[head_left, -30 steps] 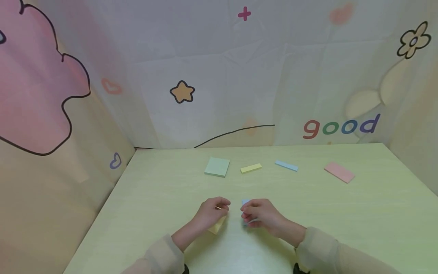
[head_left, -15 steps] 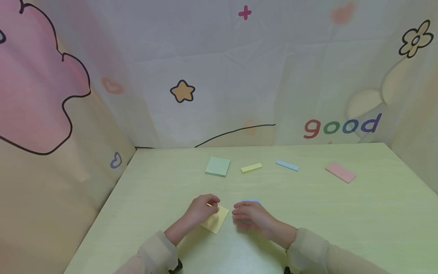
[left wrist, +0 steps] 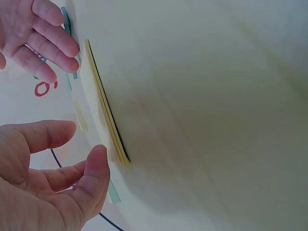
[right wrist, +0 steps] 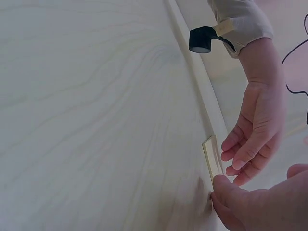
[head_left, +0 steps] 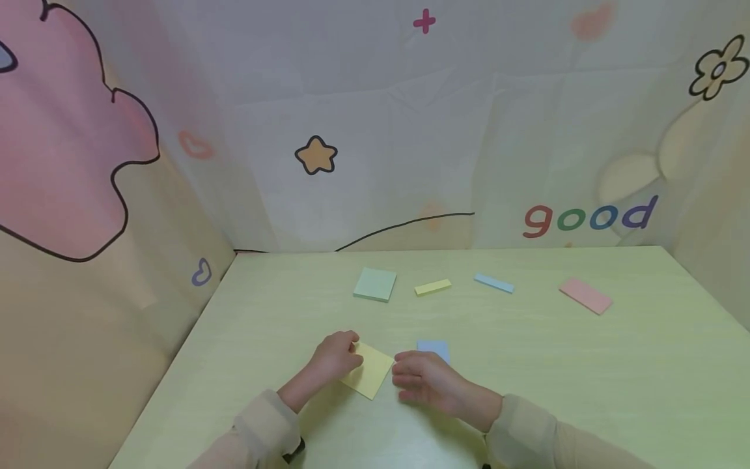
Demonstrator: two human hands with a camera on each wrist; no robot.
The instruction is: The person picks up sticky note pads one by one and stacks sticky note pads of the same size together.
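Note:
A square yellow sticky-note pad (head_left: 375, 371) lies on the table, turned at an angle. My left hand (head_left: 333, 358) is over its left corner; in the left wrist view the thumb and loosely bent fingers stand apart with nothing pinched, and the layered edge of the pad (left wrist: 107, 113) shows. Close to the pad's right corner is my right hand (head_left: 430, 383), fingers relaxed and extended in the left wrist view. Whether its fingertips touch the pad (right wrist: 211, 156) is hard to tell. Just behind the right hand lies a blue sticky-note pad (head_left: 433, 349), partly covered by it.
Along the back of the table (head_left: 281, 306) lie a green square pad (head_left: 375, 284), a narrow yellow strip pad (head_left: 433, 287), a narrow blue strip pad (head_left: 494, 283) and a pink rectangular pad (head_left: 586, 296). A printed cloth (head_left: 375, 130) hangs behind the table.
My left hand has drawn left, uncovering more of the yellow pad. My right hand has left the blue pad, now more exposed, and moved left to the yellow pad's corner.

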